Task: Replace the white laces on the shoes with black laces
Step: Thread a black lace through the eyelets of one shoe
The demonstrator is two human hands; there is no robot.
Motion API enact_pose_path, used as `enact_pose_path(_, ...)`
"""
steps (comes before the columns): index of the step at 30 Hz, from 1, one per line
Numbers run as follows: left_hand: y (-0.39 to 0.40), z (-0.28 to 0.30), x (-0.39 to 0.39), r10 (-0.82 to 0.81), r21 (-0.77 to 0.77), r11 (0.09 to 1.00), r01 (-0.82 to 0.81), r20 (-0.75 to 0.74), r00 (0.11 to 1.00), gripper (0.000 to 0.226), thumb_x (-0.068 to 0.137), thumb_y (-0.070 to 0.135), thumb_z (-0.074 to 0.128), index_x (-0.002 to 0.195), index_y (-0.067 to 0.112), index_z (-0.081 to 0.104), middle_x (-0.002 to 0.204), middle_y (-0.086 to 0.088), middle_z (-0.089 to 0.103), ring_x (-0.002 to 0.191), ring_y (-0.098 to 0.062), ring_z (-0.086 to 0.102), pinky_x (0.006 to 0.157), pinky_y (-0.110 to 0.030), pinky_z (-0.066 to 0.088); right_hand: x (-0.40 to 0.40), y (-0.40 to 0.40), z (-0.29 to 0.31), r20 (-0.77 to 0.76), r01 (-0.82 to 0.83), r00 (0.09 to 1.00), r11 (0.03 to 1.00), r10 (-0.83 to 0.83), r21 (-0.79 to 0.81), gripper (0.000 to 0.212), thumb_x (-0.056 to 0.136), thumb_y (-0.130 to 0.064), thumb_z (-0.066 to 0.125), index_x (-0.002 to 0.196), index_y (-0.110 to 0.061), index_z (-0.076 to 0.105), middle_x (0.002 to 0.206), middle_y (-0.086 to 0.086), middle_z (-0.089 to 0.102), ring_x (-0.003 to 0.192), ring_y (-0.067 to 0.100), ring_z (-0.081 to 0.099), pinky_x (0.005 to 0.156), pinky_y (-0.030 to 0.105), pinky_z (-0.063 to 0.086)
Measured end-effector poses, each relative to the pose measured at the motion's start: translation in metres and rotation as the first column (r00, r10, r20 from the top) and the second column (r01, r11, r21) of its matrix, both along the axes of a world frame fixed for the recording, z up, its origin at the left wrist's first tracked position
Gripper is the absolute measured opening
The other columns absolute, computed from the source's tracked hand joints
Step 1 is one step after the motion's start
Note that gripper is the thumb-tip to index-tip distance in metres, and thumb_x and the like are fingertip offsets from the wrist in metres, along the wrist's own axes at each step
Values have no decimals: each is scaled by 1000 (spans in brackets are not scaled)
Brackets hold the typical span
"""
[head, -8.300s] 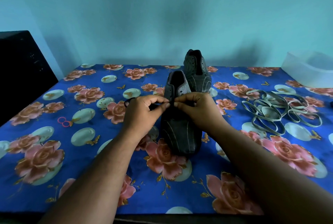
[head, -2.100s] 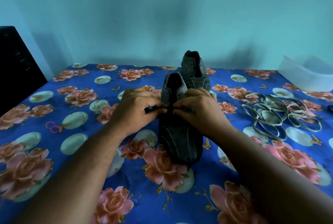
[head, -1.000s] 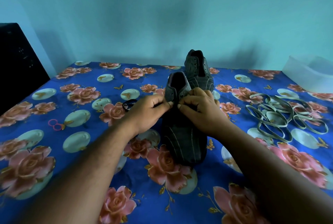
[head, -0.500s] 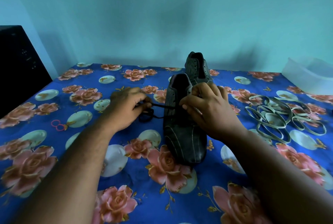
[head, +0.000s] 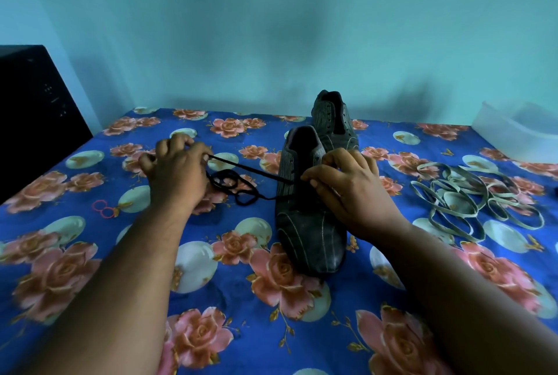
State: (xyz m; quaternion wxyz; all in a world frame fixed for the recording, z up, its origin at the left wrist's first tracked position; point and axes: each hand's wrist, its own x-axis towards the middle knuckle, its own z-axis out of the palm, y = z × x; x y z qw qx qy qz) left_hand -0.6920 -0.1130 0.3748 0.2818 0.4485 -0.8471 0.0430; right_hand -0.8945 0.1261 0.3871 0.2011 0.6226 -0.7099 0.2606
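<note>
Floral cloth [head: 235,290], black lace [head: 250,170] in left hand [head: 176,176]

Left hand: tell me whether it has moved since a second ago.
Yes. The left hand has pulled the black lace leftward, away from the near shoe.

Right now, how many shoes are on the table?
2. The near shoe stands at centre, under the right hand; the far shoe stands just behind it, towards the wall. None seems hidden.
</note>
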Motion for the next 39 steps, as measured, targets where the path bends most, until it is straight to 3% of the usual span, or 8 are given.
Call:
enact_pose_path(4, -2, 2, 0, 120, -87, 987, -138, -191, 974, 16, 97, 17, 60, 110, 23, 68, 127, -11, 54, 119, -36, 43, 93, -54, 31, 0, 0, -1, 19, 0, 1000, 1000, 0, 6, 28, 103, -41, 45, 119, -34, 68, 106, -6, 50, 102, 21, 49, 87, 47, 41)
enact_pose_path(9, -10, -3, 5, 224, -11, 973, -229, -164, 961, 24, 93, 11, 62, 113, 21, 69, 127, -13, 55, 121, -38, 42, 97, -58, 32, 0, 1, -2, 30, -1, 1000, 1000, 0, 9, 30, 103, -42, 44, 120, -34, 67, 107, -6, 51, 102, 21, 49, 87, 46, 41)
enact_pose_path(16, -6, 13, 10, 203, -146, 943, -299, -458, 865, 18, 99, 24, 51, 113, 26, 61, 131, -8, 52, 123, -36, 45, 93, -50, 32, -1, 1, -2, 35, 7, 999, 1000, -8, 25, 31, 103, -43, 43, 121, -35, 67, 106, -5, 51, 103, 22, 50, 89, 47, 41)
enact_pose_path(24, -26, -13, 10, 287, 173, 943, -285, 16, 958, 23, 93, 18, 65, 113, 28, 71, 120, -10, 63, 116, -37, 53, 93, -50, 35, -2, 0, -4, 47, 0, 999, 999, -1, 35, 30, 103, -43, 44, 122, -37, 66, 106, -7, 49, 105, 21, 48, 90, 45, 39)
enact_pose_path(28, -5, 2, 6, -12, 295, 955, 36, -83, 996, 21, 99, 24, 63, 120, 30, 63, 111, -2, 69, 91, -22, 73, 81, -48, 57, -3, 0, -2, 85, -16, 996, 999, 14, 29, 30, 102, -44, 45, 121, -38, 67, 106, -7, 50, 106, 21, 50, 90, 46, 41)
enact_pose_path(31, 27, 18, 0, -363, 462, 755, 465, -296, 884, 10, 96, 32, 68, 100, 27, 62, 85, 9, 67, 60, -3, 68, 55, -28, 57, -3, -1, -4, 112, -32, 993, 999, 30, 13, 28, 100, -44, 49, 119, -38, 69, 105, -8, 49, 105, 20, 50, 89, 47, 42)
enact_pose_path(34, 47, 24, -8, -586, 505, 551, 665, -334, 738, 27, 77, 48, 77, 92, 26, 71, 84, 7, 69, 75, -3, 65, 67, -22, 53, -4, -1, -4, 138, -52, 989, 999, 53, -16, 26, 99, -42, 53, 118, -39, 69, 104, -10, 49, 103, 18, 50, 88, 46, 42)
enact_pose_path(39, 47, 17, -14, -684, 479, 517, 709, -266, 679, 14, 80, 29, 85, 92, 27, 77, 93, 11, 67, 90, -4, 67, 85, -32, 56, -3, -1, -1, 210, -70, 974, 995, 82, -65, 23, 97, -37, 59, 118, -37, 69, 103, -16, 47, 103, 15, 51, 91, 46, 44)
